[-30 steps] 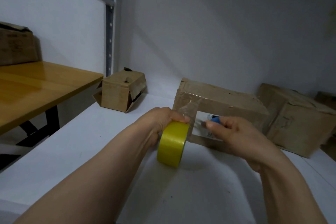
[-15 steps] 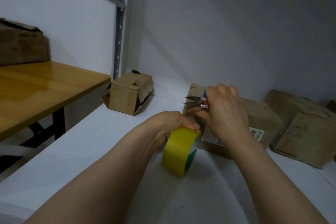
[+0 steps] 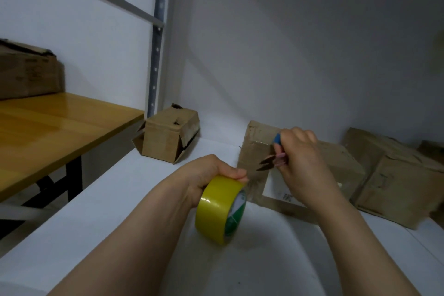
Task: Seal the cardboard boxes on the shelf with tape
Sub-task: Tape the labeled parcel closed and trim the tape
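Observation:
My left hand [image 3: 211, 175] grips a yellow tape roll [image 3: 219, 209] just in front of a brown cardboard box [image 3: 336, 166] on the white shelf [image 3: 108, 211]. A strip of clear tape runs from the roll up the box's near left corner. My right hand [image 3: 302, 163] holds small blue-handled snips [image 3: 272, 160], their blades open and pointing left at the tape just above the roll. My right hand hides part of the box's top and its white label [image 3: 278, 196].
A small box [image 3: 168, 137] with open flaps lies at the shelf's back left. Two more boxes [image 3: 394, 175] stand to the right. A wooden table [image 3: 52, 125] with a box [image 3: 26, 72] on it stands left of the shelf. The wall is close behind.
My right hand lifted from the box's front face with the snips, then lowered their blades toward the tape above the roll. My left hand kept hold of the roll.

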`<act>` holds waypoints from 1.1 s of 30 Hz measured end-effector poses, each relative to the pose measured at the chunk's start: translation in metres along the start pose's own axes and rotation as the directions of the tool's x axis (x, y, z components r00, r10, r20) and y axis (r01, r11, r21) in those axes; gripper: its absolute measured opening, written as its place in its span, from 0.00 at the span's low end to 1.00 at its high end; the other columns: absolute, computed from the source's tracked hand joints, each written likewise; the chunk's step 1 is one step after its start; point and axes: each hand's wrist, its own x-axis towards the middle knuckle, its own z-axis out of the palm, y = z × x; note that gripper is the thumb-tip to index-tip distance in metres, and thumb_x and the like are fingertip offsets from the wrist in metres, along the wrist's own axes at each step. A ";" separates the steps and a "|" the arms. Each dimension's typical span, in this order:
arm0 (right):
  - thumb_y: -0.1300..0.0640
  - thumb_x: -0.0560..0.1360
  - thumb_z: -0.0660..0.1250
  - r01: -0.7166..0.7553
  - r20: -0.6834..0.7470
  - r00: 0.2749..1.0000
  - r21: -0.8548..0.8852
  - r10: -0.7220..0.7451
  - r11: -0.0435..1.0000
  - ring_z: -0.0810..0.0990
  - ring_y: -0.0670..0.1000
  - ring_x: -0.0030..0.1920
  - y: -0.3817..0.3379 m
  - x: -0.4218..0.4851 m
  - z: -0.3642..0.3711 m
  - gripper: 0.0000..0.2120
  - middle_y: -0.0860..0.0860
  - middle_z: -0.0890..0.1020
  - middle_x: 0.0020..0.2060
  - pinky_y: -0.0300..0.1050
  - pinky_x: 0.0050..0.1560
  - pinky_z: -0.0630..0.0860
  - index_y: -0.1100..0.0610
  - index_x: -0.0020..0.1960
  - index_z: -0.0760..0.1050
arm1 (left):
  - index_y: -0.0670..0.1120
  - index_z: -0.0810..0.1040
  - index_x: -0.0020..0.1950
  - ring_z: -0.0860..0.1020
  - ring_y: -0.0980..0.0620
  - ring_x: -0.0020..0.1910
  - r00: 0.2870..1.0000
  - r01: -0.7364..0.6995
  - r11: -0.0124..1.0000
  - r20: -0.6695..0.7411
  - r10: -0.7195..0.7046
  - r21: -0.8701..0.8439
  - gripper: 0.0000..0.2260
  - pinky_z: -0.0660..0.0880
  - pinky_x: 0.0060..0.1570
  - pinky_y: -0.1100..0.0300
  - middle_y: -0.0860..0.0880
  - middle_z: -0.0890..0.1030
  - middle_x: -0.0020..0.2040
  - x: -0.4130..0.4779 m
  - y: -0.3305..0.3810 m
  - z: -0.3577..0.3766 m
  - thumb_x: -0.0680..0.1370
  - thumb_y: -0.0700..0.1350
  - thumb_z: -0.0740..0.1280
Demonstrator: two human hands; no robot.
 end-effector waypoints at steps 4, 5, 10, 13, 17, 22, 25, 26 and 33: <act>0.63 0.78 0.64 -0.019 0.008 1.000 -0.011 0.019 1.000 0.66 0.52 0.46 -0.003 0.002 0.004 0.10 0.47 0.69 0.40 0.45 0.40 0.56 0.53 0.41 0.67 | 0.40 0.84 0.35 0.79 0.50 0.31 0.999 0.010 1.000 0.047 -0.008 -0.025 0.03 0.77 0.38 0.57 0.44 0.81 0.34 -0.002 0.001 0.006 0.67 0.39 0.73; 0.61 0.78 0.63 -0.031 -0.001 1.000 0.031 0.031 0.999 0.67 0.52 0.46 -0.004 0.001 0.002 0.09 0.47 0.69 0.39 0.46 0.40 0.58 0.53 0.41 0.65 | 0.40 0.85 0.34 0.79 0.49 0.32 0.999 0.006 0.999 0.042 -0.005 -0.033 0.03 0.77 0.40 0.56 0.44 0.81 0.34 -0.003 0.001 0.006 0.67 0.40 0.73; 0.56 0.81 0.62 -0.134 -0.040 0.987 0.318 0.154 0.939 0.69 0.44 0.42 -0.009 -0.002 -0.008 0.07 0.43 0.70 0.39 0.40 0.37 0.64 0.51 0.47 0.64 | 0.39 0.83 0.32 0.79 0.48 0.28 0.998 -0.051 0.988 -0.038 0.046 -0.149 0.08 0.78 0.39 0.56 0.44 0.80 0.32 -0.008 0.009 -0.004 0.71 0.38 0.71; 0.45 0.82 0.57 -0.186 -0.077 0.968 0.418 0.239 0.889 0.71 0.48 0.43 -0.009 -0.006 -0.011 0.10 0.44 0.72 0.40 0.41 0.40 0.66 0.52 0.52 0.67 | 0.39 0.82 0.32 0.79 0.49 0.27 0.995 -0.083 0.978 -0.078 0.069 -0.190 0.10 0.79 0.32 0.60 0.44 0.80 0.31 -0.007 0.010 -0.009 0.73 0.39 0.70; 0.70 0.76 0.58 -0.111 -0.236 0.959 0.198 0.158 0.974 0.67 0.48 0.49 -0.002 -0.016 -0.017 0.11 0.48 0.79 0.50 0.26 0.48 0.63 0.59 0.51 0.76 | 0.40 0.82 0.36 0.79 0.49 0.29 0.992 -0.103 0.972 -0.094 0.085 -0.212 0.04 0.79 0.35 0.58 0.45 0.81 0.33 -0.006 0.008 -0.012 0.69 0.40 0.72; 0.72 0.69 0.66 -0.138 -0.171 0.976 0.004 0.136 0.990 0.70 0.53 0.47 -0.004 -0.024 -0.005 0.12 0.54 0.75 0.47 0.46 0.42 0.74 0.61 0.49 0.78 | 0.40 0.81 0.42 0.79 0.47 0.32 0.988 -0.116 0.960 -0.129 0.086 -0.253 0.07 0.78 0.39 0.54 0.44 0.81 0.37 -0.002 0.005 -0.014 0.66 0.40 0.73; 0.67 0.74 0.65 -0.182 -0.086 0.980 -0.011 0.181 0.983 0.73 0.54 0.47 -0.008 -0.025 -0.002 0.07 0.54 0.73 0.48 0.48 0.43 0.74 0.61 0.51 0.77 | 0.39 0.81 0.45 0.79 0.44 0.40 0.985 -0.130 0.957 -0.147 0.094 -0.260 0.10 0.77 0.48 0.50 0.41 0.81 0.48 -0.002 0.004 -0.014 0.66 0.40 0.73; 0.67 0.75 0.65 -0.181 -0.078 0.980 0.009 0.181 0.983 0.73 0.54 0.47 -0.009 -0.025 -0.003 0.07 0.53 0.73 0.48 0.48 0.43 0.74 0.61 0.51 0.78 | 0.39 0.82 0.45 0.79 0.43 0.43 0.985 -0.129 0.956 -0.148 0.092 -0.263 0.10 0.76 0.50 0.48 0.40 0.81 0.52 -0.002 0.004 -0.014 0.65 0.39 0.74; 0.66 0.72 0.63 -0.258 0.042 0.962 -0.171 0.268 0.951 0.70 0.55 0.64 -0.005 -0.025 -0.028 0.26 0.48 0.77 0.65 0.47 0.58 0.61 0.50 0.68 0.75 | 0.36 0.85 0.52 0.77 0.39 0.57 0.990 -0.107 0.954 -0.114 0.077 -0.281 0.15 0.74 0.61 0.44 0.38 0.79 0.64 -0.003 0.003 -0.011 0.67 0.41 0.73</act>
